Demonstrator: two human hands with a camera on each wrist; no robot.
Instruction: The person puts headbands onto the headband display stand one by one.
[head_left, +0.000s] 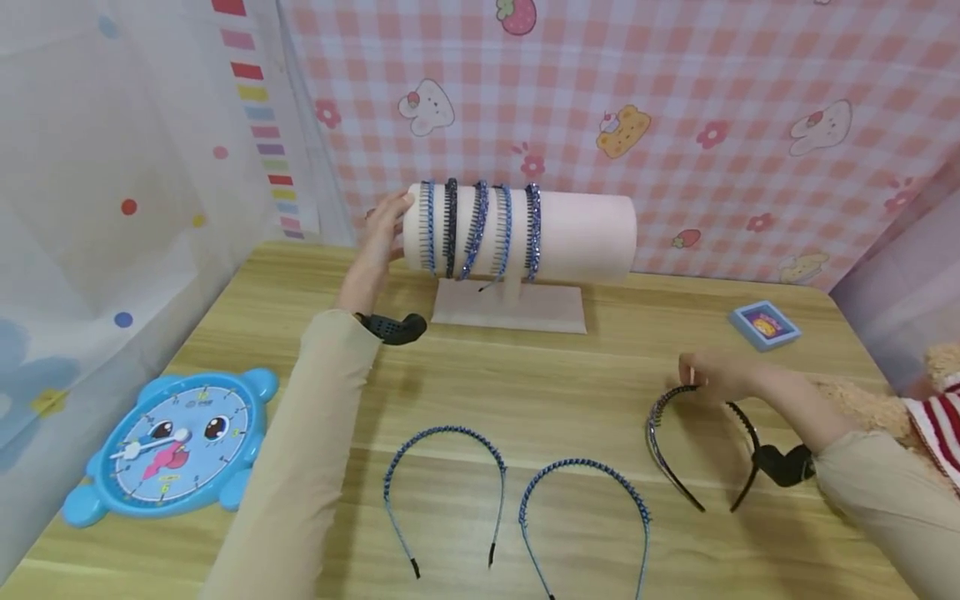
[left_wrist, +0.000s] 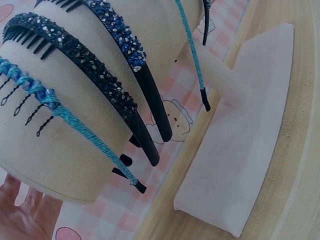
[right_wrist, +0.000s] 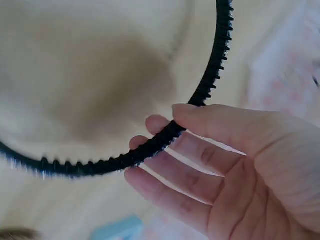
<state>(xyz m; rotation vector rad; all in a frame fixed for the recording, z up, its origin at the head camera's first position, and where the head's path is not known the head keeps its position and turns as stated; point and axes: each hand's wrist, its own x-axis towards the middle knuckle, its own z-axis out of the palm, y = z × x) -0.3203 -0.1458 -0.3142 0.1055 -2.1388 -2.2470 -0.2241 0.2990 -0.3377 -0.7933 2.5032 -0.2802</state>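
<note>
A pale padded roll [head_left: 588, 236] on a stand wears several blue and black headbands side by side, among them a dark beaded headband [left_wrist: 82, 60]. At the roll's left end rests my left hand [head_left: 380, 233], its fingers [left_wrist: 42, 212] spread against the end face. My right hand [head_left: 723, 375] pinches a black toothed headband [right_wrist: 150, 147] with a sparkly outer side between thumb and fingertips; its two ends point down. On the table lie two blue wrapped headbands, a left headband [head_left: 450, 430] and a right headband [head_left: 581, 462].
A blue toy clock [head_left: 247, 433] lies at the left of the wooden table [head_left: 360, 542]. At the back right is a small blue framed box [head_left: 765, 325]. A plush toy [head_left: 855, 400] sits at the right edge, behind my right forearm. The stand's flat base [head_left: 510, 308] is below the roll.
</note>
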